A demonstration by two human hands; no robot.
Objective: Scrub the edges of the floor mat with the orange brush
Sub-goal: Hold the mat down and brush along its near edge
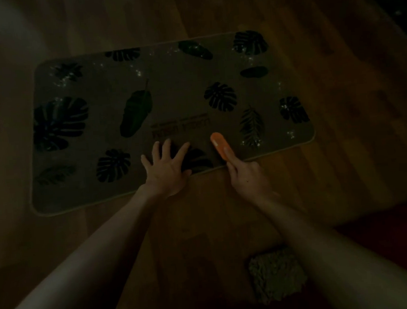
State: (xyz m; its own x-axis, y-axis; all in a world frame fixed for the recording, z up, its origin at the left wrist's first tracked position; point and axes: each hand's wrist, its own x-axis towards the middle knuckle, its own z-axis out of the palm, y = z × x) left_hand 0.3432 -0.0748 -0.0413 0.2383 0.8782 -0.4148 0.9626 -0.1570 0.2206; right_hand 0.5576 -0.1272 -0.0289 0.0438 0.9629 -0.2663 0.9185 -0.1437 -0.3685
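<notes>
Scrubbing underway at the near edge of the floor mat (pixel 169 103), which lies on the wooden floor (pixel 339 95); left hand (pixel 166 168) flat, fingers released; right hand (pixel 245 177) grasping the orange brush (pixel 218 144); remaining edges apparently unfinished.
</notes>
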